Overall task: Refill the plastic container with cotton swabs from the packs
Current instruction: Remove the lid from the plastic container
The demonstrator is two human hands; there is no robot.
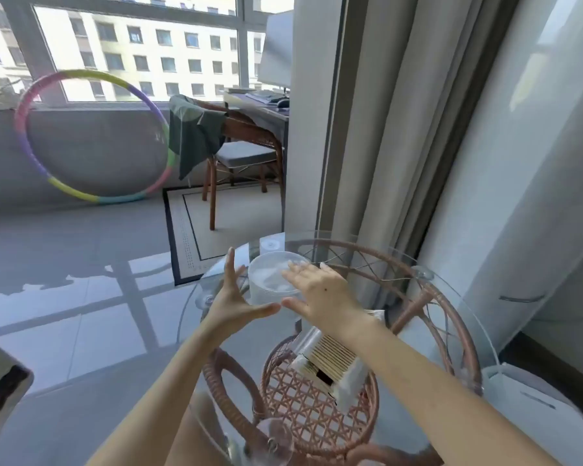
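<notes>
Head view: a round translucent plastic container stands on the round glass-topped wicker table, toward its far edge. The left hand, fingers spread wide, flanks it and holds nothing. The right hand, also open and flat, hovers over the rim, perhaps touching. A clear pack of wooden-stemmed cotton swabs lies nearer, under the right forearm.

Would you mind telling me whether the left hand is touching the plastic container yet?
Apart. In the head view the left hand is spread open beside the plastic container, with glass table visible between its palm and the container's wall.
</notes>
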